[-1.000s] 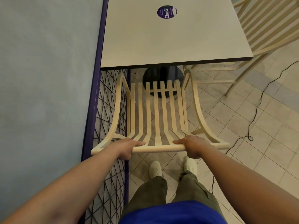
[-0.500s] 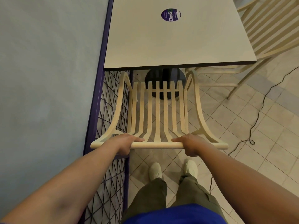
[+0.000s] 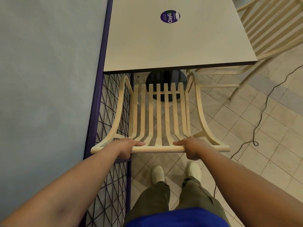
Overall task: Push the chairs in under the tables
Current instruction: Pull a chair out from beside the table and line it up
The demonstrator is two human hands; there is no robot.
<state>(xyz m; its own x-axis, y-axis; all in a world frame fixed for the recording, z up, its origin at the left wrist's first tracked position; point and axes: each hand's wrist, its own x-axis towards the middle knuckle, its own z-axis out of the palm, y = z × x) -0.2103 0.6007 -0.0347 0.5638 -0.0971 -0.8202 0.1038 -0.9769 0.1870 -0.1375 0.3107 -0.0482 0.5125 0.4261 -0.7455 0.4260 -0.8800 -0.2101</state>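
I read "ClayG" in white on a round purple sticker [image 3: 170,16] near the tabletop's [image 3: 164,46] far edge; its smaller print is illegible.

Left side is pretty much closed off: the chair [image 3: 158,115] is hemmed in by the purple mesh [image 3: 113,102] just beside it, with the wall [image 3: 49,79] right beyond that. Ahead, the seat's front is overhung by the table [image 3: 164,46] edge, the black base [image 3: 165,76] is seen through the slats, and a second chair [image 3: 268,53] is parked with its legs near the front right corner. Open tiled floor [image 3: 237,145] is left on the right, crossed by a cable [image 3: 260,117].
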